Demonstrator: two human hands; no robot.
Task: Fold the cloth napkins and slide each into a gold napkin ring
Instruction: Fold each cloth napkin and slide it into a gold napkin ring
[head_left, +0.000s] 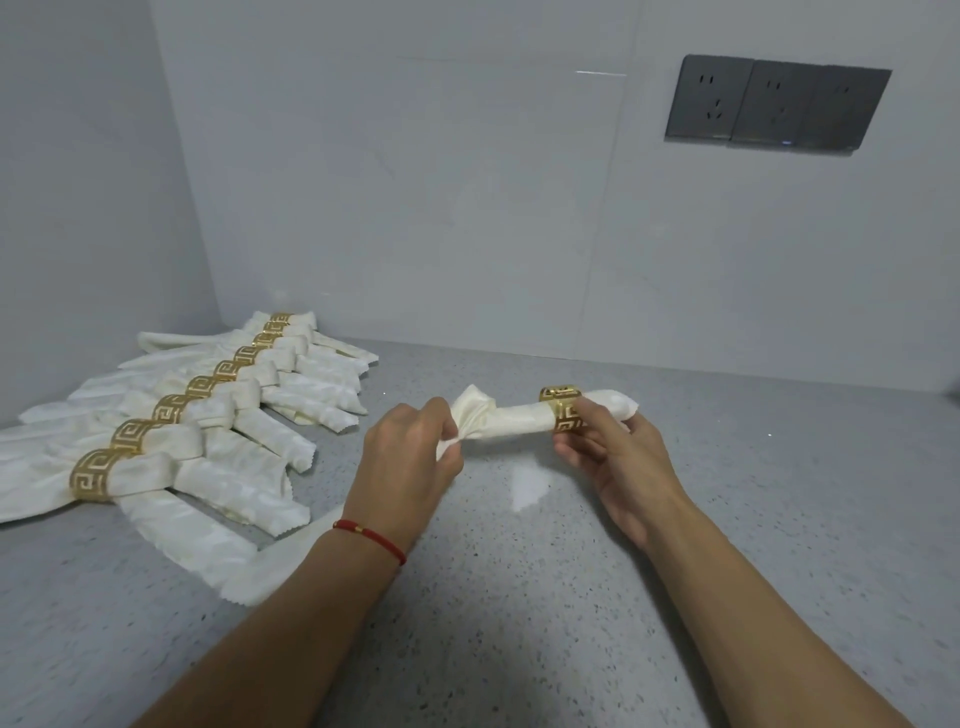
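While our left hand (410, 452) pinches the gathered end of the napkin (514, 418) and our right hand (605, 447) grips the gold ring (561, 410) around it above the counter (519, 597), we judge the cloth light, soft and slump-prone, best held bunched beside the rigid ring.

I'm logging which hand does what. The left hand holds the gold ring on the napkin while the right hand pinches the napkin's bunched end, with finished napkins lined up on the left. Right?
Not quite: the hands are swapped. In the head view, the right hand holds the gold ring on the napkin, and the left hand pinches its bunched end. The finished napkins do line up on the left.
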